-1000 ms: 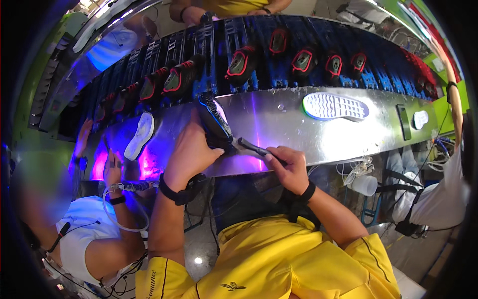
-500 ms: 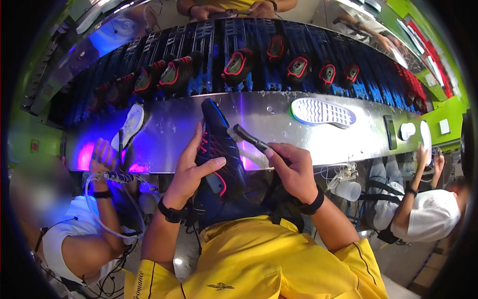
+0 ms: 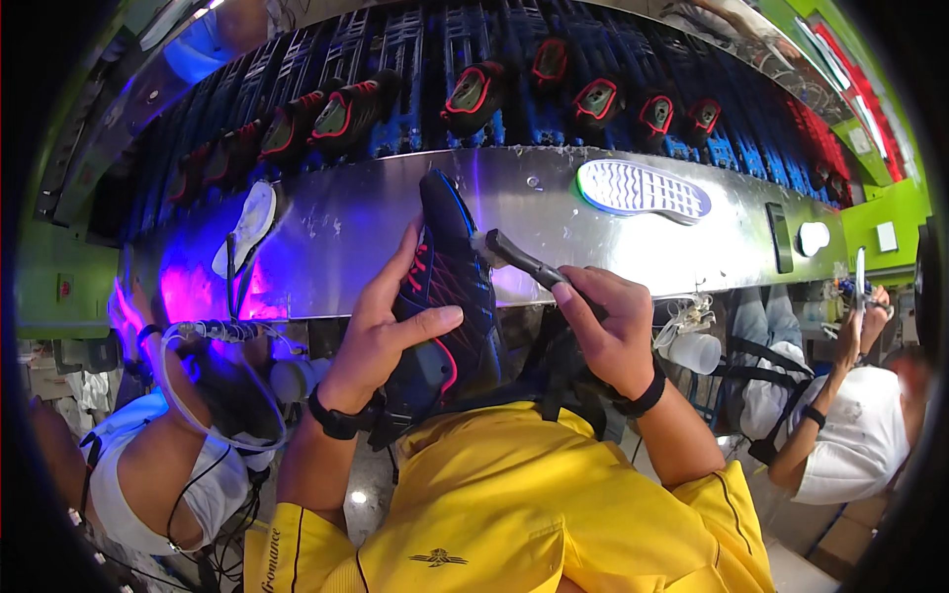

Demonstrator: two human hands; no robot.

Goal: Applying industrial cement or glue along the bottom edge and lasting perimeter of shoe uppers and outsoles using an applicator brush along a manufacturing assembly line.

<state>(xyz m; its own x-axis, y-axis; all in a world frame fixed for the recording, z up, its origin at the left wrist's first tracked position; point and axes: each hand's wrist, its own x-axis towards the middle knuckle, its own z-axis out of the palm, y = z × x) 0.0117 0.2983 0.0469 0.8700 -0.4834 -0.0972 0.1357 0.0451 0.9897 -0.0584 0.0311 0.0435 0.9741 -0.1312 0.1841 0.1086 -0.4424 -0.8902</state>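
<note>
My left hand (image 3: 381, 331) is closed round a black shoe upper (image 3: 450, 267) with red laces and a red-edged collar, its toe pointing away from me over the bench edge. My right hand (image 3: 605, 326) grips the dark handle of a small brush (image 3: 524, 259). Pale bristles at the brush's head touch or almost touch the right side of the upper, near the toe. Beyond my right hand, a white shoe sole (image 3: 643, 192) lies with its grooved face up on the metal bench (image 3: 376, 208).
A conveyor (image 3: 400, 114) behind the bench carries several black shoe uppers (image 3: 473, 94). A pale sole (image 3: 249, 225) lies at left under violet light. Co-workers sit on both sides; the right one's hands (image 3: 858, 321) hold a sole. A white container (image 3: 813, 237) stands at right.
The view has tilted, so the bench sits higher in the picture. The brush has shifted slightly along the upper's right side. The left co-worker's hand has moved left.
</note>
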